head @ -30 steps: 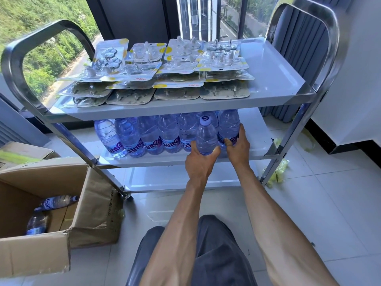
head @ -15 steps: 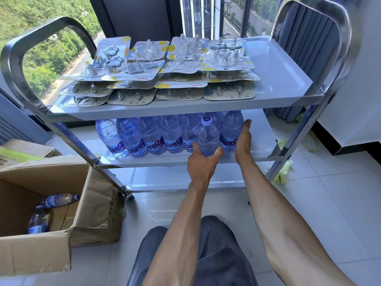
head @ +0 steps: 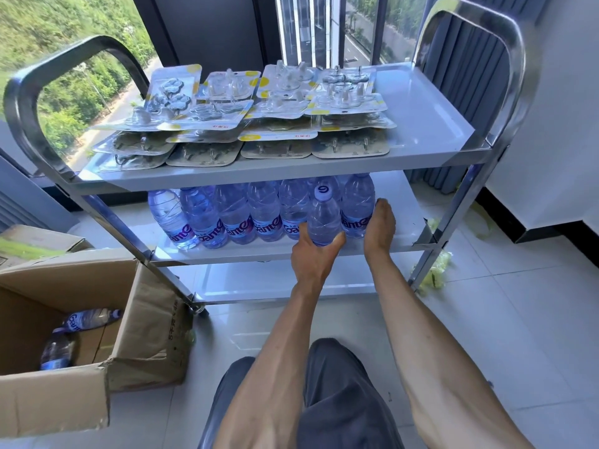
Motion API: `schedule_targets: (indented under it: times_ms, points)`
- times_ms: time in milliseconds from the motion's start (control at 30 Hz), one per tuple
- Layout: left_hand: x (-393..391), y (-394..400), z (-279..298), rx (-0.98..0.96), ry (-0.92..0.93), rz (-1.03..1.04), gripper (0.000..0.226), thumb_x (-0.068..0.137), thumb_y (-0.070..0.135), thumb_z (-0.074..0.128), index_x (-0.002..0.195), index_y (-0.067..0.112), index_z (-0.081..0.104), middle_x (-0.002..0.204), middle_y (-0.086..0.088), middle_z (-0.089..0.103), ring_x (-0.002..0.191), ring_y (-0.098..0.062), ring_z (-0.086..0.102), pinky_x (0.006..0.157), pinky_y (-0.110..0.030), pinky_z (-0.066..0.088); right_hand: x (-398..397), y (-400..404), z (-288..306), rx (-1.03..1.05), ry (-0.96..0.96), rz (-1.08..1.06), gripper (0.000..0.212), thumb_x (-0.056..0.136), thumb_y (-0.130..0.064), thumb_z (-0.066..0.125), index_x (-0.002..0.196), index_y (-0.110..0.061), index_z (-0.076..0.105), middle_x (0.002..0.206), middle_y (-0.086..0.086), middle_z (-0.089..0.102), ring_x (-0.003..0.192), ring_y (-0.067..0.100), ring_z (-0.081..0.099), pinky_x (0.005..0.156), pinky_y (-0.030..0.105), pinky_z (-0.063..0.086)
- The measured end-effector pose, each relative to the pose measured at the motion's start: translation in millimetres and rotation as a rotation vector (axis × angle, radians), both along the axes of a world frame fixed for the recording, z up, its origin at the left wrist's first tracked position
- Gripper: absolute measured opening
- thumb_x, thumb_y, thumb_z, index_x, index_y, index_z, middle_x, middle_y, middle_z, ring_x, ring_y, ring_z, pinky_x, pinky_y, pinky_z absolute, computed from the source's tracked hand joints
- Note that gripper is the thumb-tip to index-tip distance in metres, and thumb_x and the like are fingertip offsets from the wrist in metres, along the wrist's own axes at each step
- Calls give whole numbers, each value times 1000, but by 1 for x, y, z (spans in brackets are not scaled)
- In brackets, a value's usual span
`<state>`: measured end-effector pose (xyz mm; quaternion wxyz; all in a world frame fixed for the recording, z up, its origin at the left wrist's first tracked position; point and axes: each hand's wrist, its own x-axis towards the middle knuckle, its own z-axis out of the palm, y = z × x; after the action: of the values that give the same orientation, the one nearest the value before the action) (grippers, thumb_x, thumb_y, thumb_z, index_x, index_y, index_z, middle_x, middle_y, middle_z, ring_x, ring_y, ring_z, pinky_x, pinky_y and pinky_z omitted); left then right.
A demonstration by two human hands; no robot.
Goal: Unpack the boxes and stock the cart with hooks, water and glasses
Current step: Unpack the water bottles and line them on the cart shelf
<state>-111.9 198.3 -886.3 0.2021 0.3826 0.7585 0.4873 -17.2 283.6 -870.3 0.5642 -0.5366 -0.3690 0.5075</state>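
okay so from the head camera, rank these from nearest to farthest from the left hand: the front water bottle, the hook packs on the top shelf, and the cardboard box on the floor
1. Front water bottle: on the middle shelf, with the left hand around its base.
2. Hook packs: on the top shelf, above and behind the hand.
3. Cardboard box: on the floor, far to the left.

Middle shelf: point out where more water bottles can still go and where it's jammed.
Middle shelf: bare at its right end, between the right hand and the cart's right post. Bottom shelf looks bare. Crowded: the bottle row fills the left and centre, with the left hand on the front bottle.
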Motion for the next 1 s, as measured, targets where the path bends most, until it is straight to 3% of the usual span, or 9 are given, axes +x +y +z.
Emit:
schedule_targets:
  times_ms: [100, 200, 367, 467, 600, 733, 833, 933, 1000]
  points:
    - [5, -4, 4, 17, 8, 3, 75, 65, 69, 65, 126, 32, 44, 95, 16, 65, 84, -14, 63, 77, -28, 51, 5, -27, 1, 140, -32, -151, 25, 94, -28, 45, 89, -11, 63, 75, -15, 62, 68, -5, 55, 63, 11, 42]
    - [17, -9, 5, 17, 9, -31, 73, 62, 72, 63, 121, 31, 49, 98, 12, 70, 89, -19, 66, 80, -34, 54, 20, -43, 4, 237, -96, 4, 20, 88, -29, 55, 88, -14, 68, 83, -1, 70, 79, 15, 65, 68, 24, 51]
    - [25, -8, 10, -25, -41, -152, 71, 64, 66, 75, 121, 32, 52, 109, 9, 71, 100, -18, 67, 84, -36, 55, 34, -51, 19, 193, -97, 262, 28, 84, -32, 73, 105, -14, 71, 98, 5, 74, 93, 20, 69, 82, 31, 55]
    - [26, -2, 16, -70, -66, -166, 78, 59, 69, 67, 122, 27, 49, 111, 3, 70, 102, -24, 66, 85, -40, 55, 29, -51, 26, 233, -133, 364, 28, 77, -27, 80, 97, -12, 68, 91, 3, 72, 86, 21, 67, 83, 37, 54]
    - [18, 0, 13, -30, -118, -263, 67, 64, 41, 75, 124, 22, 52, 109, 4, 71, 99, -20, 68, 85, -40, 57, 17, -55, 29, 238, -234, 336, 39, 68, -29, 85, 101, -21, 67, 96, -8, 73, 89, 10, 68, 81, 31, 58]
    - [7, -6, -6, 24, -245, -325, 76, 65, 6, 85, 131, 12, 47, 120, -2, 66, 105, -19, 67, 90, -39, 57, 14, -54, 25, 193, -233, 284, 58, 64, -38, 87, 114, -26, 60, 107, -8, 69, 93, 6, 67, 81, 29, 58]
    - [5, -6, -7, 6, -275, -279, 66, 60, 6, 83, 117, 12, 49, 108, 1, 66, 97, -19, 66, 85, -43, 58, 14, -54, 27, 193, -264, 220, 65, 64, -45, 87, 115, -27, 52, 107, -10, 66, 92, 0, 65, 74, 18, 54]
    - [7, -6, -7, 17, -276, -217, 66, 56, 13, 89, 107, 17, 49, 104, 3, 67, 93, -14, 67, 84, -40, 57, 15, -52, 25, 192, -240, 152, 51, 70, -47, 84, 104, -21, 56, 102, -1, 68, 95, 15, 66, 79, 31, 55]
    - [11, -8, -5, 41, -196, -197, 62, 55, 24, 90, 102, 21, 49, 97, 10, 67, 85, -7, 66, 77, -35, 56, 16, -52, 26, 225, -225, 146, 50, 70, -46, 84, 104, -21, 58, 100, -4, 68, 91, 10, 65, 76, 26, 53]
